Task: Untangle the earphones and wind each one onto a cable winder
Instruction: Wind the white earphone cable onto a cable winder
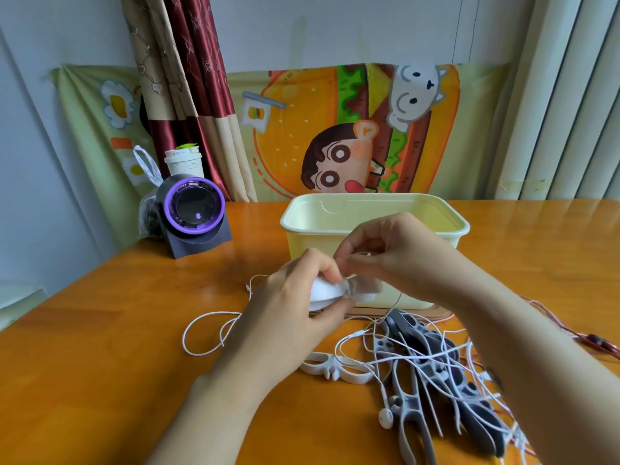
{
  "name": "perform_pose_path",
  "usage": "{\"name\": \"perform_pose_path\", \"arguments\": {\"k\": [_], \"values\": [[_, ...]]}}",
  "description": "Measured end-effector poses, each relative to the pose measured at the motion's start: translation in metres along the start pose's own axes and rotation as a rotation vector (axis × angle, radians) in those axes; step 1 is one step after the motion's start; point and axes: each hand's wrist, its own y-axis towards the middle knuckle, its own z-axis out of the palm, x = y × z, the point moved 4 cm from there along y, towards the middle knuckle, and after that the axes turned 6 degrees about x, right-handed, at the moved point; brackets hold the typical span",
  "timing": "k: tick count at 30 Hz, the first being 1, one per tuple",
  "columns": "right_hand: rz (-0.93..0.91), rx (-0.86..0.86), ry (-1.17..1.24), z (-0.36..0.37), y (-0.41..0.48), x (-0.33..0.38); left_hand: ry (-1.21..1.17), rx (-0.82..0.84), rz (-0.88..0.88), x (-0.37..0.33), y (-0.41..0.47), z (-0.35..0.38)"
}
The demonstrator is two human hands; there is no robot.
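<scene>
White earphone cable [204, 333] loops across the open left tabletop [100, 330]; left hand [295, 300] grips one white cable winder [322, 293], right hand [396, 256] pinches the cable, before one yellow tub [302, 243].

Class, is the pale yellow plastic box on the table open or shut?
Open: the pale yellow plastic box has no lid, and its inner walls show.

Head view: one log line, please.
left hand: grips white winder | right hand: pinches cable at winder | tangled earphones, spare winders: on table
</scene>
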Motion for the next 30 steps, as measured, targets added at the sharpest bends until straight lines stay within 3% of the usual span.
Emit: {"name": "perform_pose_path", "arguments": {"k": [5,8,10,12,15,17,25,30], "values": [[0.045,0.158,0.321,0.000,0.002,-0.018,-0.220,-0.019,-0.099,-0.005,-0.001,-0.002],[0.104,0.207,0.598,-0.001,0.004,-0.029,-0.583,0.000,-0.210,-0.002,0.003,-0.003],[0.112,0.260,0.627,0.005,0.004,-0.030,-0.904,0.016,-0.236,0.000,0.006,-0.002],[0.087,0.286,0.586,0.015,0.004,-0.028,-1.170,-0.013,-0.295,0.004,0.008,0.002],[0.029,0.113,0.343,0.024,0.007,-0.018,-1.351,-0.145,-0.435,0.015,0.008,0.006],[-0.040,-0.081,0.140,0.027,0.007,-0.011,-1.390,-0.228,-0.518,0.023,0.006,0.008],[-0.297,-0.423,0.118,0.041,-0.005,0.001,-1.505,-0.284,-0.612,0.027,0.007,0.013],[-0.437,-0.416,-0.144,0.053,-0.007,0.005,-1.506,-0.289,-0.625,0.028,0.004,0.015]]}}
